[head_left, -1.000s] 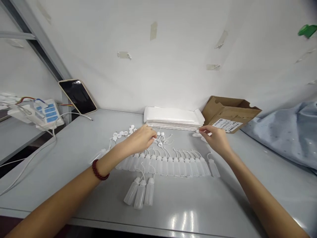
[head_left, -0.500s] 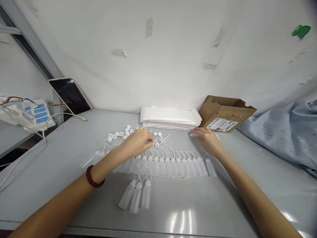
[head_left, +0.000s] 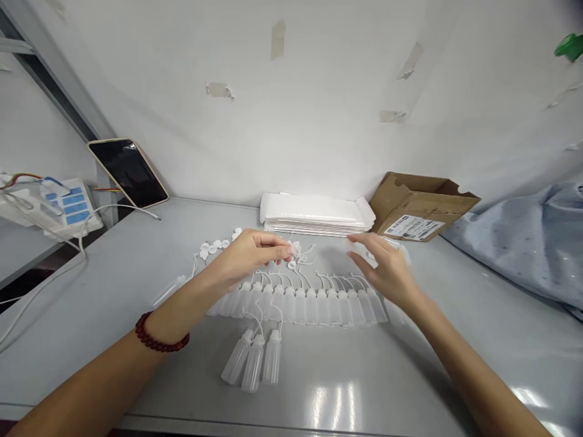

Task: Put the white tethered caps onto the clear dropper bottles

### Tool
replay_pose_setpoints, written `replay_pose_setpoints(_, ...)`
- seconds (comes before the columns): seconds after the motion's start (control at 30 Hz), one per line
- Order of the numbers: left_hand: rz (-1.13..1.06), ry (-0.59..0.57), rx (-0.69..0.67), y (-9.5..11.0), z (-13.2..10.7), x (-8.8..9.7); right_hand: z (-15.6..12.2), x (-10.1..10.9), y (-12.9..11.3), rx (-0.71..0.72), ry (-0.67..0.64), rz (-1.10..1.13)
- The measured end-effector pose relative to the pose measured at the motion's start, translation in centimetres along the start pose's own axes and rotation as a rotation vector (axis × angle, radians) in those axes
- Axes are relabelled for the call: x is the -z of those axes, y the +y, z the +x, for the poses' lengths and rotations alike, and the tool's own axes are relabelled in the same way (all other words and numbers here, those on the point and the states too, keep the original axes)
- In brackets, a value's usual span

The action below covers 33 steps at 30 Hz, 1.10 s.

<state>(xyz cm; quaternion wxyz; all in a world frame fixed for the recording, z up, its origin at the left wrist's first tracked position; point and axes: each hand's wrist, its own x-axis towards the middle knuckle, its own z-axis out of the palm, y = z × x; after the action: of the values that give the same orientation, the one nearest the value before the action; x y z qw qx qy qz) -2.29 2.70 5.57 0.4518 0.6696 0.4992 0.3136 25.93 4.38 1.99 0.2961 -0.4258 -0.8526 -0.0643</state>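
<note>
Pinching at the table [head_left: 191, 388]: left hand [head_left: 248, 254] closed, right hand [head_left: 387, 267] parted

Three clear bottles [head_left: 253, 367] lie nearest the front edge, spouts pointing away. Beyond them, a bottle row [head_left: 300, 306] extends sideways, bodies side by side, thin tubes at the far ends. Above the row, the left thumb and fingertips close on a small white piece [head_left: 296, 249]; its form is blurred. The right thumb and fingers stand apart beside a faint translucent blur; whether they grip it cannot be determined. Loose white caps [head_left: 217, 244] lie behind the left wrist. Stacked white envelopes [head_left: 316, 211] rest farther back, against the wall.
</note>
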Motion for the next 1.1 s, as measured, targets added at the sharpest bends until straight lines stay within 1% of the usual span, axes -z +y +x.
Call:
replay_pose_setpoints(0.07, -0.015, -0.007, -0.004, 0.5, -0.4, -0.5, -0.3, 0.5, -2.7, 0.019, -0.003, 0.079)
replay_pose_setpoints(0.1, -0.012, -0.007, -0.01, 0.7, -0.6, -0.8, -0.4, 0.7, -4.0, 0.027, -0.025, 0.136)
replay_pose_setpoints(0.17, 0.008, 0.007, -0.031, 1.0, -1.1, -1.4, -0.7, 1.1, -6.0, -0.022, -0.075, 0.372)
replay_pose_setpoints(0.2, 0.055, 0.028, -0.086, 1.1, -1.3, -1.8, -0.8, 1.2, -6.7, -0.048, -0.1, 0.444)
replay_pose_setpoints(0.23, 0.124, 0.058, -0.174, 1.1, -1.5, -2.1, -0.9, 1.3, -7.2, -0.075, -0.121, 0.5)
replay_pose_setpoints(0.3, 0.28, 0.118, -0.383, 0.8, -1.7, -2.8, -1.1, 1.4, -7.6, -0.11, -0.153, 0.545)
replay_pose_setpoints(0.37, 0.385, 0.154, -0.537, 0.5, -1.8, -3.3, -1.3, 1.4, -7.6, -0.125, -0.171, 0.56)
replay_pose_setpoints(0.47, 0.494, 0.173, -0.654, -0.1, -1.9, -3.7, -1.5, 1.3, -7.5, -0.118, -0.179, 0.574)
replay_pose_setpoints(0.57, 0.63, 0.187, -0.757, -0.3, -2.0, -3.8, -1.4, 1.2, -7.6, -0.076, -0.162, 0.569)
replay_pose_setpoints(0.67, 0.663, 0.18, -0.769, -0.3, -2.0, -3.8, -1.3, 1.0, -7.9, -0.055, -0.159, 0.599)
replay_pose_setpoints(0.77, 0.603, 0.168, -0.749, 0.0, -2.1, -3.7, -1.3, 1.0, -8.1, -0.107, -0.155, 0.649)
replay_pose_setpoints(0.8, 0.548, 0.161, -0.718, 0.2, -2.2, -3.6, -1.3, 1.0, -8.1, -0.142, -0.159, 0.665)
replay_pose_setpoints(0.87, 0.401, 0.108, -0.583, 0.8, -2.3, -3.2, -1.2, 1.1, -8.2, -0.239, -0.182, 0.732)
replay_pose_setpoints(0.93, 0.26, 0.001, -0.411, 1.3, -2.5, -2.7, -1.2, 1.4, -8.2, -0.382, -0.232, 0.893)
replay_pose_setpoints(1.0, 0.168, -0.105, -0.316, 1.7, -2.7, -2.2, -1.1, 1.6, -8.2, -0.542, -0.283, 1.135)
replay_pose_setpoints(1.03, 0.142, -0.137, -0.31, 1.8, -2.8, -2.2, -1.1, 1.6, -8.2, -0.607, -0.297, 1.259)
replay_pose_setpoints(1.1, 0.126, -0.128, -0.351, 1.7, -2.9, -2.4, -0.9, 1.6, -8.2, -0.705, -0.298, 1.464)
